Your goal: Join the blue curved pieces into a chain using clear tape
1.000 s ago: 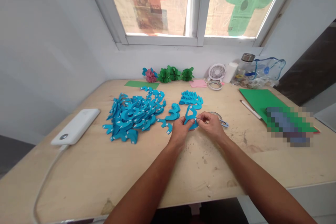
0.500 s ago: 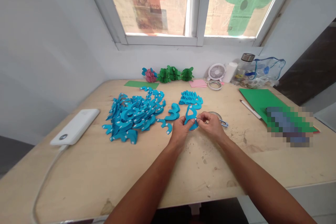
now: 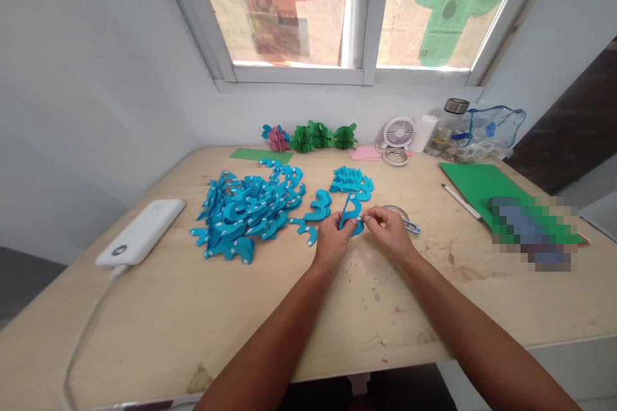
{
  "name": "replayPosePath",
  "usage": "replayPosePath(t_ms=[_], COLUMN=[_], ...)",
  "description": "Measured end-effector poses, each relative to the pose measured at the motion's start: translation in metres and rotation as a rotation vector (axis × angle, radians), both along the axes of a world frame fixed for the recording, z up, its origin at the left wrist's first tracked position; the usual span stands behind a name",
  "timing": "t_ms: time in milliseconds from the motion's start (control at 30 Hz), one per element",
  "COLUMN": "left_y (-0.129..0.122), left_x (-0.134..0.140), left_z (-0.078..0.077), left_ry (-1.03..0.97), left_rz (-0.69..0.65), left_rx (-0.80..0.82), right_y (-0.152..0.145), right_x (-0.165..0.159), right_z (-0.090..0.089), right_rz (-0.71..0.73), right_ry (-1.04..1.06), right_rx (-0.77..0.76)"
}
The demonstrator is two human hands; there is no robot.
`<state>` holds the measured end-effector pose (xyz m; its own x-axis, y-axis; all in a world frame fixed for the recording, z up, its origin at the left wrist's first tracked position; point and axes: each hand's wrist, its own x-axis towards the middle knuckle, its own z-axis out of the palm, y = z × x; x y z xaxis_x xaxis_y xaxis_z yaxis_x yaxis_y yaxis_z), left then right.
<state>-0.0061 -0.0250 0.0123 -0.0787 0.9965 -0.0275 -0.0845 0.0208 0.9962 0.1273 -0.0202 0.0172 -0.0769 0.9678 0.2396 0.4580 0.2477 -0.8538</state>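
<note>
Between the thumb and fingers of my left hand point(image 3: 333, 237) is a curved blue paper cutout point(image 3: 353, 204) with small white squares on it. The fingers of my right hand point(image 3: 389, 231) are pinched close at the cutout's right edge, by a white square; what they hold is too small to make out. Just left of my left hand lie a small loose blue piece point(image 3: 303, 228) and a short stack of blue cutouts point(image 3: 319, 205). A large heap of blue cutouts point(image 3: 245, 209) spreads farther left. Behind my hands sits a fanned blue stack point(image 3: 351, 181).
Right of my right hand are a tape roll, partly hidden, and a light-blue-handled tool point(image 3: 412, 227). A white pen point(image 3: 460, 201) and green sheets point(image 3: 470, 180) lie farther right. A white power bank point(image 3: 139, 231) is at left. Folded paper figures point(image 3: 318, 135), a fan point(image 3: 399, 133) and a bottle point(image 3: 448, 125) line the wall.
The blue cutout has tilted slightly in my left hand, and my right fingertips have shifted a little to the right. The whole view has moved slightly.
</note>
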Motion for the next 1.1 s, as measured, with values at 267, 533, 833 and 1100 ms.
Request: replayPosePath(t_ms=[267, 533, 833, 1100], left_y=[-0.002, -0.002, -0.002, -0.001], left_x=[-0.001, 0.0, 0.0, 0.001], left_z=[0.004, 0.004, 0.006, 0.004], left_ry=[0.081, 0.013, -0.186, -0.341], left_rz=[0.003, -0.025, -0.093, -0.101], left_rx=[0.033, 0.013, -0.078, -0.159], right_y=[0.006, 0.003, 0.003, 0.005], right_x=[0.005, 0.004, 0.003, 0.003], right_z=[-0.007, 0.003, 0.0, -0.001], right_rz=[-0.061, 0.022, 0.013, -0.002], right_ry=[0.046, 0.169, 0.281, 0.334], right_rx=[-0.048, -0.109, -0.152, -0.164])
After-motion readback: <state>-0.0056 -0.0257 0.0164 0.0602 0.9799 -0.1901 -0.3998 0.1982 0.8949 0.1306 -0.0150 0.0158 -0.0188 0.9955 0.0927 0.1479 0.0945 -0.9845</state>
